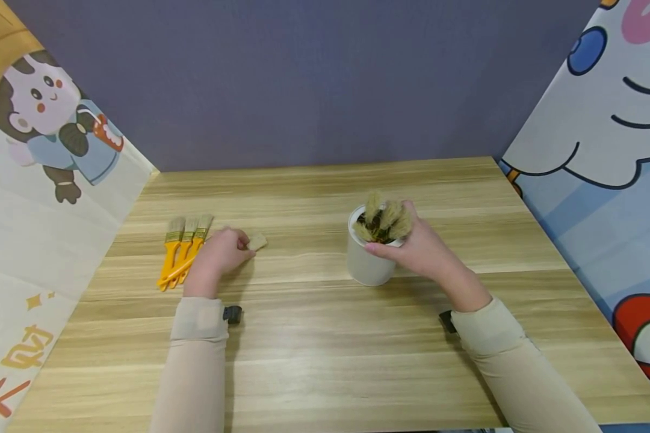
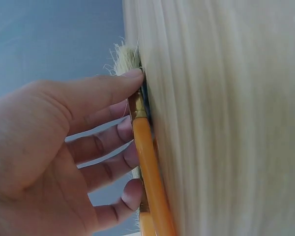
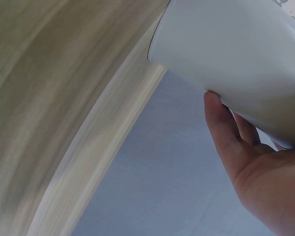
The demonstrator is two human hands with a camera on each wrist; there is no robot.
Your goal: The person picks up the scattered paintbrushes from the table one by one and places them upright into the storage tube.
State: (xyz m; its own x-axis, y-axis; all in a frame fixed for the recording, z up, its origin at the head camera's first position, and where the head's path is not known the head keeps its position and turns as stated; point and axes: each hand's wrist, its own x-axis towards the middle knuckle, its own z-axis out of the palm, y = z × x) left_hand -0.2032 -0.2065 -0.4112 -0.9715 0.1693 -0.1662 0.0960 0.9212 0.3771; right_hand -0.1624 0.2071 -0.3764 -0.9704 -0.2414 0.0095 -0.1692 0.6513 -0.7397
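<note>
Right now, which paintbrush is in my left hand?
The paintbrush slanting across the others' handles, bristles farthest right; those three paintbrushes lie side by side.

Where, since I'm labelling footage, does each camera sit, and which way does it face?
Head: on the head, looking forward and down at the table; left hand, right hand and sleeves show.
Left wrist: worn there, looking at the brushes; left hand shows.
Right wrist: worn there, looking at the pot; right hand shows.
Shared: head and right wrist both show the pot and right hand.

Soft light leaves glare on the table (image 1: 303, 382).
</note>
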